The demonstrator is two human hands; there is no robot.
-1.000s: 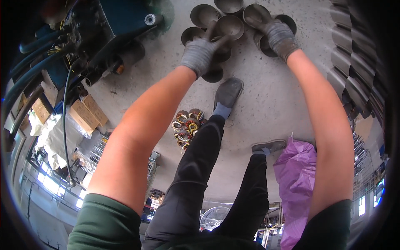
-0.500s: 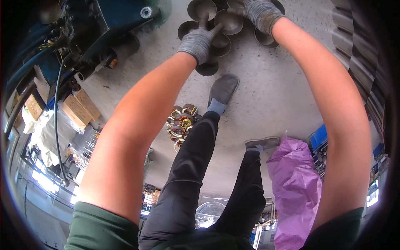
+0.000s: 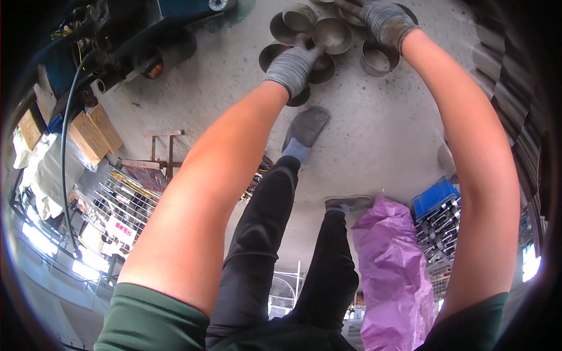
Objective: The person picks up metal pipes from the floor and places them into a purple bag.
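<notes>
Several short, dark grey open metal cylinders stand clustered on the floor at the top of the view. My left hand point(image 3: 293, 65), in a grey knit glove, has its fingers and thumb closed on the near rims of two cylinders: a tilted cylinder point(image 3: 298, 19) and the open cylinder point(image 3: 332, 36) beside it. My right hand point(image 3: 387, 23), in a matching glove, reaches to the far right of the cluster. Its fingers bend around a cylinder's edge, partly hidden by the hand and the frame's top. Below that hand stands a separate cylinder point(image 3: 379, 57).
My shoe point(image 3: 307, 126) is just below the cluster. A purple sack point(image 3: 389, 275) stands at lower right, near a blue crate point(image 3: 434, 198). Dark machinery point(image 3: 175, 14) fills the upper left. Cardboard boxes point(image 3: 96, 133) and a wire cage point(image 3: 120, 202) lie left. Stacked dark curved pieces point(image 3: 497, 76) line the right.
A cylinder at my left fingers now tilts and overlaps the one behind it. Both hands have shifted slightly right in the view. The view itself has turned, showing more of the wire cage.
</notes>
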